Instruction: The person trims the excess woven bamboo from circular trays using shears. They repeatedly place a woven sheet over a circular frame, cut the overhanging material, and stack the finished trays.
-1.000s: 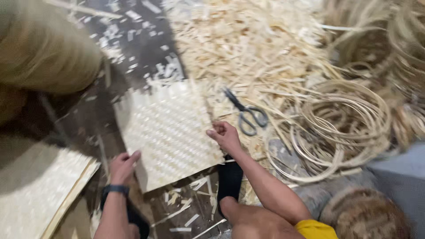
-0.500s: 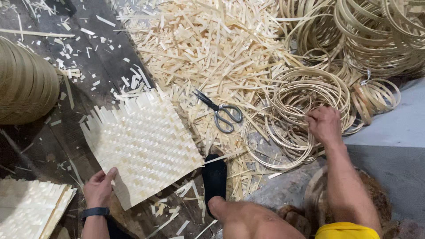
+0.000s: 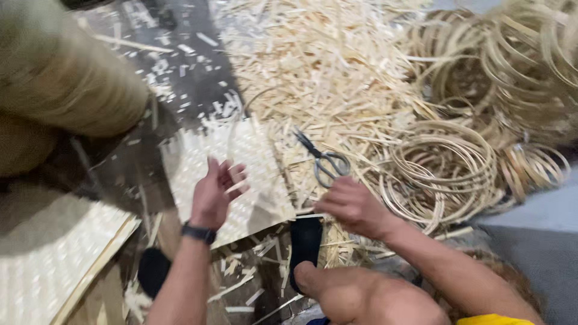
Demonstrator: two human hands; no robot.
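Head view, looking down on a dark floor (image 3: 180, 78). Item one: a woven mat (image 3: 253, 174) of pale strips, laid flat at centre; its body is seen to be woven, while loose strip ends are left sticking out along the far edge, so trimming or finishing is judged not yet done. Item two: the left hand (image 3: 218, 191), raised just above the mat, fingers spread and half curled, with a thin hoop of pale strip arching up from it; whether the strip is pinched cannot be told through the blur. Item three: the right hand (image 3: 352, 206), held at the mat's near right corner, fingers curled loosely; nothing is clearly gripped. Item four: scissors (image 3: 324, 159), lying shut on the offcuts just beyond the right hand, untouched. Item five: a heap of strip offcuts (image 3: 337, 66) beyond the mat. Item six: coiled hoops (image 3: 445, 162) to the right. Item seven: finished mats stacked (image 3: 54, 259) at lower left. Open floor is left only to the upper left; right and far sides are crowded.
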